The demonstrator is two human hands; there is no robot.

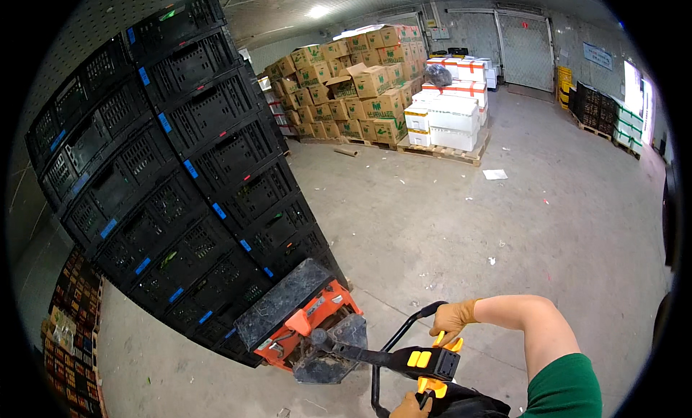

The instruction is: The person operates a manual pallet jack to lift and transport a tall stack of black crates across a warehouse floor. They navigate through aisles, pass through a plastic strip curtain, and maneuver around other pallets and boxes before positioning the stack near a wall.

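A pallet truck (pixel 295 339) with an orange and black body stands at the foot of a tall stack of black plastic crates (pixel 216 202). Its black control handle (pixel 404 359) with yellow buttons reaches toward me. My right hand (pixel 453 318), in a tan glove, is closed round the far side of this handle, by a yellow lever. At the lower edge my left hand (pixel 411 406), also gloved, grips the near side beside another yellow lever; the frame cuts off part of it. Blue labels mark many of the crates, and bits of green show through their slots.
Stacked cardboard boxes (pixel 346 90) stand on pallets at the back. White foam boxes (pixel 454 119) sit on a wooden pallet (pixel 450 153) beside them. More dark crates (pixel 76 295) stand at left, others (pixel 597 108) at far right near a bright doorway. Paper scraps (pixel 494 174) litter the concrete floor.
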